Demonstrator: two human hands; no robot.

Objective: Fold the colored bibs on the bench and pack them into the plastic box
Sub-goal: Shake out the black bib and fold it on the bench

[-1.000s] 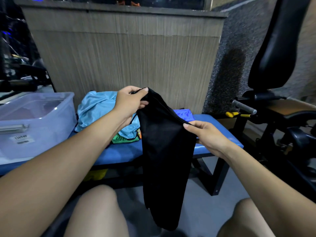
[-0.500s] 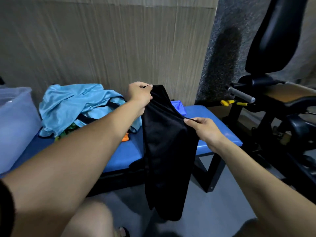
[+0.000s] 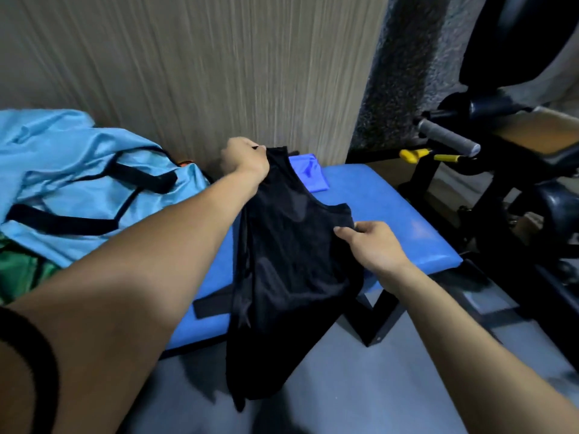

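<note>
A black bib [image 3: 291, 252] lies stretched across the blue padded bench [image 3: 407, 220], its lower half hanging over the front edge toward the floor. My left hand [image 3: 246, 158] grips one shoulder strap at the far side near the wall. My right hand [image 3: 369, 242] pinches the other shoulder strap nearer to me. A light blue bib with black trim [image 3: 81, 183] is heaped on the bench at the left, with a green bib [image 3: 22, 274] under it. A darker blue bib [image 3: 308, 172] lies behind the black one. The plastic box is out of view.
A wood-grain panel wall [image 3: 203, 73] stands right behind the bench. Black gym equipment with a grey-gripped handle [image 3: 448, 137] and yellow levers [image 3: 413, 155] crowds the right side. Grey floor [image 3: 360, 386] lies below the bench's black leg [image 3: 380, 321].
Both hands lowered the black bib from hanging in the air onto the bench top, spreading its shoulders apart. The view swung right and down, and the plastic box left the frame.
</note>
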